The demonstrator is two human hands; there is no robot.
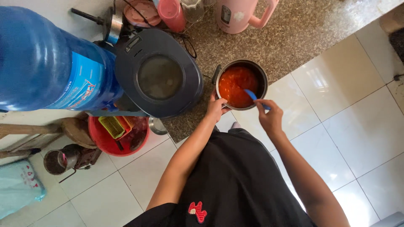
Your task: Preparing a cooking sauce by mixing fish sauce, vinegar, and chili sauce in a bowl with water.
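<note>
The pot (242, 84) sits at the near edge of the table (303, 38), sauce (235, 86) in it. The left hand (216, 107) touches the pot's near-left rim; the right hand (271, 120) is just beside the near-right rim, holding a spoon (253, 96) whose bowl reaches into the sauce. Left of the pot, close by, the water dispenser (160, 73) stands on the table, and the big water bottle (46, 63) lies further left against it. Behind the pot, at the table's far side, a jug (237, 14) stands, a tumbler (171, 13) to its left. Below the table edge, on the floor (357, 126), the basin (118, 136) sits under the dispenser, a small basket (111, 127) in it.
</note>
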